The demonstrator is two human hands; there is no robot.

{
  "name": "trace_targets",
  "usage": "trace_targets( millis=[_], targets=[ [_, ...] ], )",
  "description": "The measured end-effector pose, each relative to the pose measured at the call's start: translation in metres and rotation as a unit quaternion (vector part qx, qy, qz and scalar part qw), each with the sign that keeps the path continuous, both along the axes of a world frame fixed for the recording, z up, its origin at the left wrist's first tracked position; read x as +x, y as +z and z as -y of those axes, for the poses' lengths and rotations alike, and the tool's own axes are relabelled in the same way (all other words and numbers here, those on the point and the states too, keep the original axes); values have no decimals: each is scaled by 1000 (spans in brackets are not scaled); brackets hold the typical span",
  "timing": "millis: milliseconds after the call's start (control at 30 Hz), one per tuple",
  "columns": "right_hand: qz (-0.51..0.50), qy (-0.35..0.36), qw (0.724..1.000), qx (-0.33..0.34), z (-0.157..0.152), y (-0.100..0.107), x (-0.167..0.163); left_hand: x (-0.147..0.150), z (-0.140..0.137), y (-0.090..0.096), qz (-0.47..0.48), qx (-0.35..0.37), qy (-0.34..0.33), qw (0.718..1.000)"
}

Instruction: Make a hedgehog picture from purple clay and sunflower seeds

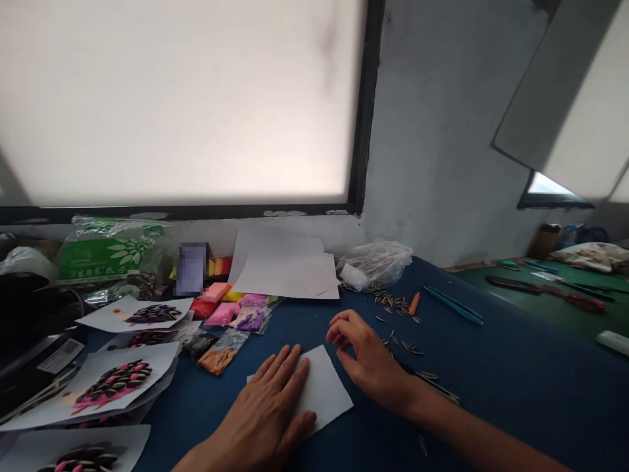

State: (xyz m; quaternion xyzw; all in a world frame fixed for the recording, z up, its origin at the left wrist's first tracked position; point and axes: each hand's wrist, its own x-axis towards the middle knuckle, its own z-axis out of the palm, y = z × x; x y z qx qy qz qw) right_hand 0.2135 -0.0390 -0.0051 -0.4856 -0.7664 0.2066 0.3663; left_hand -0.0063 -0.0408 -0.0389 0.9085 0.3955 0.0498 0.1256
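Observation:
My left hand [268, 406] lies flat with its fingers stretched out over a small white sheet of paper [324, 390] on the dark blue table. Just past the sheet's right edge, my right hand [366, 360] is raised with loosely bent fingers. Its thumb stands apart from the fingers, and I see nothing between them. Striped sunflower seeds [390, 302] are scattered beyond and beside the right hand. A slim dark tool [439, 387] lies partly hidden behind the right wrist.
Blue tweezers [455, 306] and a small orange stick [414, 303] lie at right. Coloured clay packets [223, 313], white paper sheets [289, 265] and a clear plastic bag [381, 262] line the back. Seed-covered hedgehog pictures [115, 383] overlap at left, below a green seed bag [105, 255].

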Motion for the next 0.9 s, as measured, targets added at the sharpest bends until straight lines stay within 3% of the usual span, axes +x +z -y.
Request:
trace_targets(
  millis=[300,467,567,700,900],
  targets=[
    [57,11,998,29,1,-5,0,-3,4,17,2,-32,-37,999],
    [111,-11,994,-2,4,4,-2,-5,6,21,46,-10,-93,995],
    [142,-35,989,-18,3,14,1,-7,6,18,79,20,-92,992],
    [210,-97,972,-40,-2,32,16,-4,7,11,82,12,-60,995],
    [306,-145,932,-132,5,49,48,0,9,6,53,1,-75,996]
  ],
)
